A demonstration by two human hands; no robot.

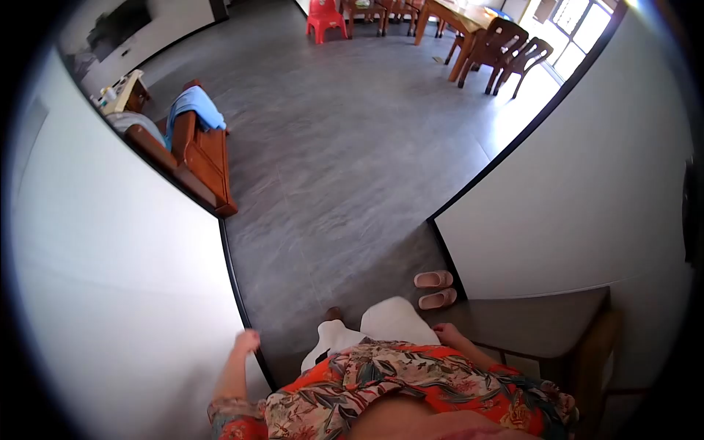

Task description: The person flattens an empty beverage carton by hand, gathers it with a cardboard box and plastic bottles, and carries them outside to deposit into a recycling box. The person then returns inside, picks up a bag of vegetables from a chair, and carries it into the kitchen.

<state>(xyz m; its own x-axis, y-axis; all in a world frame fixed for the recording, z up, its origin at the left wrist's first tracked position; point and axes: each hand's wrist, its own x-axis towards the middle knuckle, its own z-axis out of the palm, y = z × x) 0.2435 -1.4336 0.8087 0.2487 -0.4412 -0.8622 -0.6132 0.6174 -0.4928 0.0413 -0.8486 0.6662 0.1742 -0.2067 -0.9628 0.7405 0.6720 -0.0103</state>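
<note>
My left hand [248,341] hangs low beside the white wall, its fingers loosely curled and nothing visible in them. My right hand [446,334] is down by my right thigh, close to the white trousers [400,319]. Its fingers look curled, with no object showing. Between the hands is my orange floral top [396,367]. The tip of a brown shoe [334,314] pokes out past one trouser leg. A pair of pink slippers [434,279] lies on the floor ahead of my right hand, against the wall corner.
White walls [139,257] flank the passage. A dark-topped cabinet [535,319] stands at my right. Beyond are a wooden bench [209,158] draped with a blue cloth [198,106], a red plastic stool [324,20], and a dining table [458,16] with wooden chairs [497,48]. Grey floor [315,161] stretches ahead.
</note>
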